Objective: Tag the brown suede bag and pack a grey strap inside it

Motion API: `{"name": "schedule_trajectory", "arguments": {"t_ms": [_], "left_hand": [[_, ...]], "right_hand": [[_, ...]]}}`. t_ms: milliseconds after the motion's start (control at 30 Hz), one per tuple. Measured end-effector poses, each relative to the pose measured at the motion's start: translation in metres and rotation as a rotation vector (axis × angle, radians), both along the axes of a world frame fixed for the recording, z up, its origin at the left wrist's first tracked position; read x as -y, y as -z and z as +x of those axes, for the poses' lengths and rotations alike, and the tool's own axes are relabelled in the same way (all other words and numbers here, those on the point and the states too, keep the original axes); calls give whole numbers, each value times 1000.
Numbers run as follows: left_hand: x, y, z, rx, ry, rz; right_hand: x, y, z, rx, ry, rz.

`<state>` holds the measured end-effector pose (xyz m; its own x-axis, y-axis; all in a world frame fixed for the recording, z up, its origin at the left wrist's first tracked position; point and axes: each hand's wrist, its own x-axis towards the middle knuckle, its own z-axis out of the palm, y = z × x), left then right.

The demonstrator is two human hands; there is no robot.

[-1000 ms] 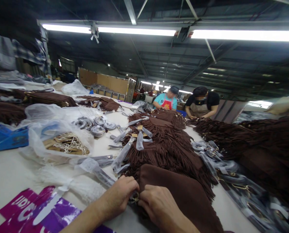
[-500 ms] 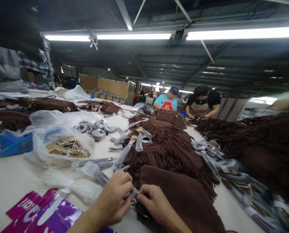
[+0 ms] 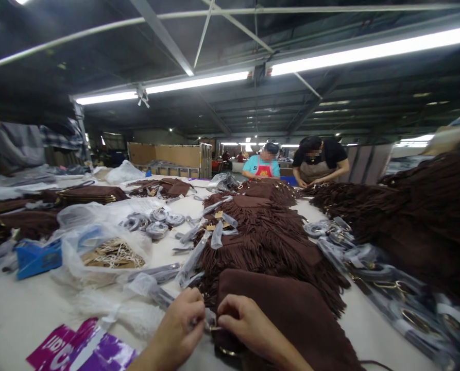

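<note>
A dark brown bag (image 3: 276, 309) with a fringed edge lies in front of me. My left hand (image 3: 185, 322) is closed in a pinch beside its left corner, on the end of a grey strap (image 3: 158, 291) wrapped in clear plastic. My right hand (image 3: 243, 322) rests over that corner, thumb and fingers pinched at a small gold metal fitting (image 3: 215, 328). Both hands' fingertips are close together, and they partly hide how strap and fitting meet. A gold zip edge (image 3: 227, 352) shows below them.
Fringed brown bags (image 3: 253, 232) are stacked ahead, with a larger heap (image 3: 419, 221) at right. Plastic-wrapped straps (image 3: 392, 293) lie between. At left are a clear bag of string tags (image 3: 116, 253), a blue box (image 3: 39, 257) and purple packaging (image 3: 85, 348). Two people (image 3: 262, 165) work across the table.
The view has tilted up and turned slightly. Both hands stay pinched at the bag's corner, with only a small shift. Another person's hand now shows at the far left edge.
</note>
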<state>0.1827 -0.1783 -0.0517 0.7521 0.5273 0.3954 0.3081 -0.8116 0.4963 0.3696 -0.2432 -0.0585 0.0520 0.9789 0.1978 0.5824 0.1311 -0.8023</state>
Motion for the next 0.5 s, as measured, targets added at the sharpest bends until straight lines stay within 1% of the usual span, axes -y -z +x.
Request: {"name": "schedule_trajectory", "arguments": {"t_ms": [67,100,167,233,300,367,433,500], "left_hand": [[-1,-18,-2,109,13,-158],[-1,-26,-2,144,19,-192],[-2,-38,4,187,22,-199],[-2,-44,12,221,17,-186],[-2,-45,21,251,15,-193],[-3,-41,28,276,20,-215],[-5,-34,30,287,12,-233],[-6,-25,27,267,-25,-265]], "right_hand": [[-1,-3,6,-158,-30,48],[-2,-5,7,-241,-45,56],[-3,-9,4,-379,-96,34],[-4,-9,-3,-433,-139,34],[-5,-5,-11,-433,-138,82],[-7,2,-17,-436,-104,132],[-10,11,-19,-455,-75,139],[-13,18,-19,-476,-44,124]]}}
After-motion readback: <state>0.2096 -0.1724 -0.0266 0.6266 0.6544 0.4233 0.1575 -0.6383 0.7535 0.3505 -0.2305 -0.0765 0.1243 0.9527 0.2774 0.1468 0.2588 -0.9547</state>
